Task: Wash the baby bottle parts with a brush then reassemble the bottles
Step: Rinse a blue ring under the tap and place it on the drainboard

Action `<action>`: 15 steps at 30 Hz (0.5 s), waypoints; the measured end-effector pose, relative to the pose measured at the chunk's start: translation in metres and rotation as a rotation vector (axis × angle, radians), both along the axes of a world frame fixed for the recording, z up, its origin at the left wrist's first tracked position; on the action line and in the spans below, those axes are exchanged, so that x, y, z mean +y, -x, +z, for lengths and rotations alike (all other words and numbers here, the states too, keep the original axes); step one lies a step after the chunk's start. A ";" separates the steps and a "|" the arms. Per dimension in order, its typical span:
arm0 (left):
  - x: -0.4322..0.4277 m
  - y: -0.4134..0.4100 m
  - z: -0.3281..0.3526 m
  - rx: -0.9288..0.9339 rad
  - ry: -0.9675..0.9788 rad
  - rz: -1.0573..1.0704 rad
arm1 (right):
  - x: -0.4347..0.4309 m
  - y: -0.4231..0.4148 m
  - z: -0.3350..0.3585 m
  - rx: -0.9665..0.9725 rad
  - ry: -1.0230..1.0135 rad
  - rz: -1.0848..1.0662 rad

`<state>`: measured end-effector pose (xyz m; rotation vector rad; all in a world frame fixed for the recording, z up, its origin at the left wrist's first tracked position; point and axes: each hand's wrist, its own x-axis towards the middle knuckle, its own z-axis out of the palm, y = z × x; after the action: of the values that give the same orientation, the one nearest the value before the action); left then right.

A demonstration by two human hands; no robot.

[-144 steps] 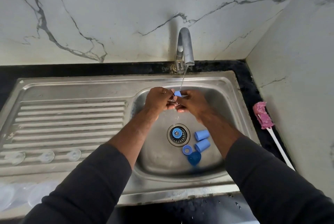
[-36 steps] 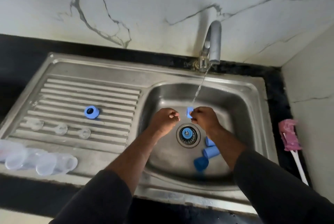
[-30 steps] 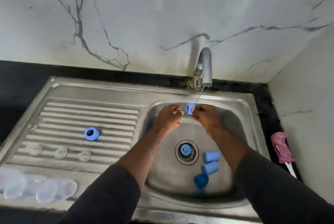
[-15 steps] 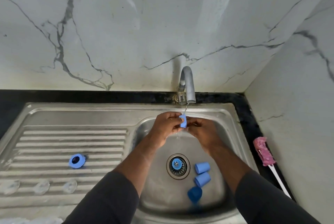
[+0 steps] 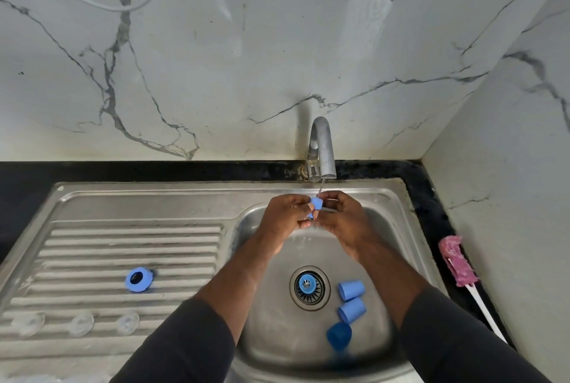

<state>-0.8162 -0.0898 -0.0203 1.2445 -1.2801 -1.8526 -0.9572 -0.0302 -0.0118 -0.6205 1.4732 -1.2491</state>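
From the head camera, both hands meet over the back of the sink basin [image 5: 271, 327], directly under the tap [image 5: 322, 148]. The left hand [image 5: 285, 217] and right hand [image 5: 344, 219] have their fingers curled inward, and together they pinch a small blue bottle part [image 5: 316, 204] between their fingertips. A thin water stream [image 5: 321, 186] falls from the spout onto it. Its exact shape cannot be told behind the fingers.

On the basin floor, the drain strainer [image 5: 309, 287] has a blue piece at its centre. Just to its right lie three blue caps [image 5: 351, 290] on their sides in a loose row; the nearest is the darkest.

On the ribbed drainboard [image 5: 123, 240] to the left, a blue screw ring [image 5: 138, 280] lies flat. Nearer the front edge, three clear teats [image 5: 80, 322] stand side by side. A pink bottle brush [image 5: 456, 260] with a white handle lies on the black counter [image 5: 431, 197] to the right of the sink, against the marble wall [image 5: 509, 197].
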 end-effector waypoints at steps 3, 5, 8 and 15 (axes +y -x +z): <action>0.000 0.004 0.003 -0.030 0.004 -0.013 | 0.000 0.004 0.000 0.069 0.028 0.028; -0.002 0.006 0.002 -0.104 0.120 -0.019 | 0.001 0.008 -0.001 0.082 0.056 0.051; -0.003 0.010 0.001 -0.280 0.348 -0.034 | 0.002 0.008 0.000 -0.036 0.044 0.016; -0.004 0.008 0.004 -0.295 0.451 -0.097 | 0.001 0.008 -0.006 -0.529 -0.058 -0.102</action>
<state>-0.8245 -0.0942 -0.0161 1.2458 -1.8234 -1.3604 -0.9647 -0.0297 -0.0182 -0.1531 1.0994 -1.3177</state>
